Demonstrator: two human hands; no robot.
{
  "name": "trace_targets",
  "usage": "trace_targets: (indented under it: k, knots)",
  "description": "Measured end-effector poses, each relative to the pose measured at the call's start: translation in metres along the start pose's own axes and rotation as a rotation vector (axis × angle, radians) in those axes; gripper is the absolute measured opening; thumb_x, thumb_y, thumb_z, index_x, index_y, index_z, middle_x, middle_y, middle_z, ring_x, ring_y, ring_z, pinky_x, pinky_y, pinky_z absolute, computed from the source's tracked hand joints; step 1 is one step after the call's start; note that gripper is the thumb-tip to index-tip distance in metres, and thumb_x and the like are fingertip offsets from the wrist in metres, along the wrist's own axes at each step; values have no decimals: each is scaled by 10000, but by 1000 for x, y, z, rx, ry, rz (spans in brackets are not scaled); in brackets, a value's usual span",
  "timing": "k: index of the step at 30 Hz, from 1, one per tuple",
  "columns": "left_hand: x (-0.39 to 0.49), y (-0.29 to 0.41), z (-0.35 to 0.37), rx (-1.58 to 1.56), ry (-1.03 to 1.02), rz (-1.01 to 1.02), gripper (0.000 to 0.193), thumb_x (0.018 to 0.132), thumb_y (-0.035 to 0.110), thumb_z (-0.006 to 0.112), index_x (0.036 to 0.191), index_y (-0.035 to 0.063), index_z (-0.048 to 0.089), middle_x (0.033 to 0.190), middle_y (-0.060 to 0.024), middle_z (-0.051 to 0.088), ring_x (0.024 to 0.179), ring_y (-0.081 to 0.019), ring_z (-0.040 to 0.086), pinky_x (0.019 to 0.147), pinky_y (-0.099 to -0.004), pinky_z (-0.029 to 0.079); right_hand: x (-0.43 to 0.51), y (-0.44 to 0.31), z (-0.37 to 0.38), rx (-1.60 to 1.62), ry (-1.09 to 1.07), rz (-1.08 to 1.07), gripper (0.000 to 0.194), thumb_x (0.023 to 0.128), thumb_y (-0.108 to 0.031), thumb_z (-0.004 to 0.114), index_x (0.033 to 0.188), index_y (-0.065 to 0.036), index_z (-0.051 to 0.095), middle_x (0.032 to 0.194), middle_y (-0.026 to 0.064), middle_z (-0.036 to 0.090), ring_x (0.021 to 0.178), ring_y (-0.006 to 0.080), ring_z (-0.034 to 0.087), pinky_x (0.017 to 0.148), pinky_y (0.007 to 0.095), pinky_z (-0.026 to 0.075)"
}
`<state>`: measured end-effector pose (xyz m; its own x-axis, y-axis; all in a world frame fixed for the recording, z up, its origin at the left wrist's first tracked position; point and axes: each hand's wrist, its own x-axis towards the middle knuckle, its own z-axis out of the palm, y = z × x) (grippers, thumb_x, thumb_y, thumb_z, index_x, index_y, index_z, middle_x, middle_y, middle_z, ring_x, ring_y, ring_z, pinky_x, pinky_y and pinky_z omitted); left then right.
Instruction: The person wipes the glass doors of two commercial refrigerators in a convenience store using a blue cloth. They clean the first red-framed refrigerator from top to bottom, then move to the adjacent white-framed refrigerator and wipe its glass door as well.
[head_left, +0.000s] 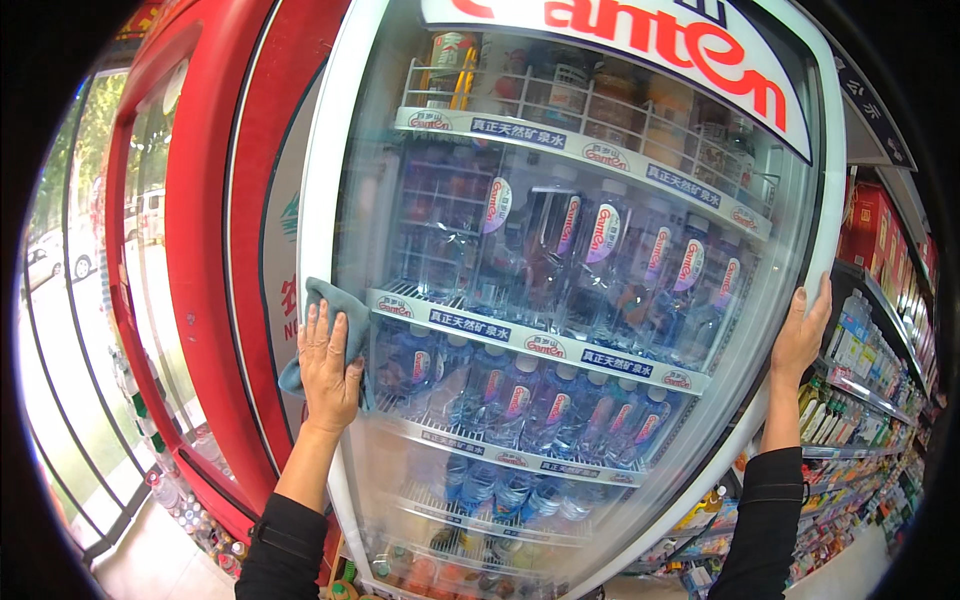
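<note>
Before me stands an upright glass-door drinks refrigerator with a white frame (319, 187). My left hand (328, 367) lies with its palm on a grey-blue cloth (341, 304), pressing it against the frame's left edge and the glass beside it. On the opposite side, my right hand (799, 330) grips the right edge of the frame, with some of its fingers hidden. Behind the glass door (645, 300), rows of Ganten water bottles (604, 232) stand on wire shelves. A large white and red brand panel (637, 45) crosses the top of the door.
A red refrigerator (202, 247) stands close on the left, beside a window with dark bars (82, 352). Several bottles (199, 525) stand on the pale floor (150, 566) there. At right, store shelves (862, 375) carry bottles and packaged goods, with red boxes (874, 232) above.
</note>
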<state>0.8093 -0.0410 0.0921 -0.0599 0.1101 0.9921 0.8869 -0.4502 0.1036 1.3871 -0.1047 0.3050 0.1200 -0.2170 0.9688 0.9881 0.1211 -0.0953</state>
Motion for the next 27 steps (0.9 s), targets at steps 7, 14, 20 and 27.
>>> trace_targets:
  k: [7,14,20,27]
  knots:
    - [-54,13,21,-35,162,-389,621,1018,386,428,1524,36,347,1593,-227,279,1496,-401,204,1190,-544,133,1,4,-1,19,-13,-8,576,1043,-428,429,1492,-71,387,1482,172,441,1342,340,459,1092,414,377]
    - [-139,51,23,-29,-43,-31,649,903,286,597,1480,47,421,1556,-285,311,1454,-486,253,1147,-648,137,1,2,-3,-10,-11,-14,558,1040,-411,435,1488,-82,403,1472,170,456,1338,334,466,1095,410,372]
    - [-2,26,3,-56,-137,18,680,822,192,630,1468,74,453,1548,-254,349,1449,-463,283,1139,-634,184,3,1,-3,5,-9,-14,543,1041,-381,433,1490,-79,402,1474,158,459,1336,324,469,1097,408,368]
    - [204,-3,6,13,271,94,612,942,269,534,1531,208,378,1574,-140,363,1472,-348,294,1174,-555,217,2,4,-2,-7,-22,-14,549,1044,-383,417,1489,-62,388,1477,169,454,1338,337,459,1102,406,361]
